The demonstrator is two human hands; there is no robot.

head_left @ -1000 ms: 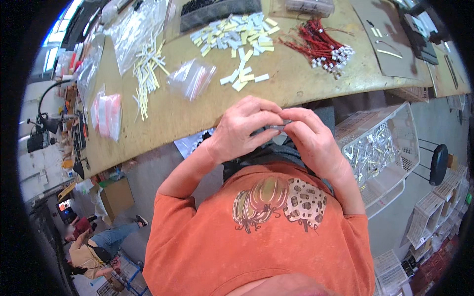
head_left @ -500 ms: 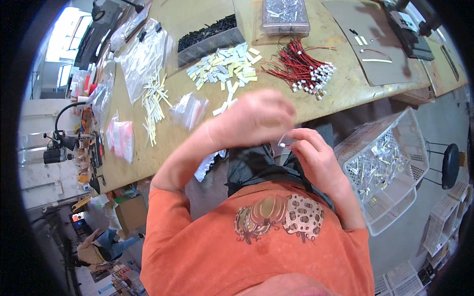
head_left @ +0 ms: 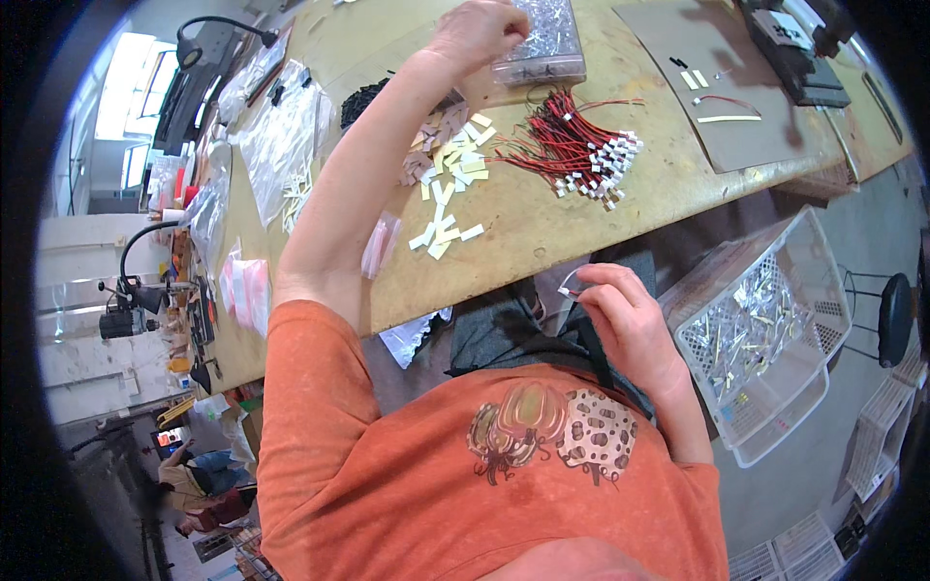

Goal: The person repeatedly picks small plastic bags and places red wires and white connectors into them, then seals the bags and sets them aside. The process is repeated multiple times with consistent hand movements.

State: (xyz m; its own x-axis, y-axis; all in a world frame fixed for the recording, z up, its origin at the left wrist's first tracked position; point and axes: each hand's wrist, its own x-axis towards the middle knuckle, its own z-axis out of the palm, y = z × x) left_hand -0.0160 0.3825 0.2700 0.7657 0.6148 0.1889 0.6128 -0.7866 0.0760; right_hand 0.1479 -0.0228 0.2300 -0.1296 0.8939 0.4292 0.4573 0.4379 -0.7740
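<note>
My left hand reaches across the table to the left side of a clear plastic box full of small transparent parts. Its fingers are curled over the box's edge, and whatever is between them cannot be made out. Close to my lap, my right hand pinches a thin wire lead with a small white connector at the fingertips. A bundle of red and black wire leads with white connectors lies on the table between the hands. Beneath my left forearm are cream-coloured rectangular pieces.
Black pieces lie partly behind my left arm. Plastic bags and pink-edged packets sit at left. A grey mat with sample parts is at right. A white basket of bagged pieces stands below the table's edge.
My left hand has moved up and away from my right hand, to the clear box. My right hand keeps its pinch on the wire lead near my lap.
</note>
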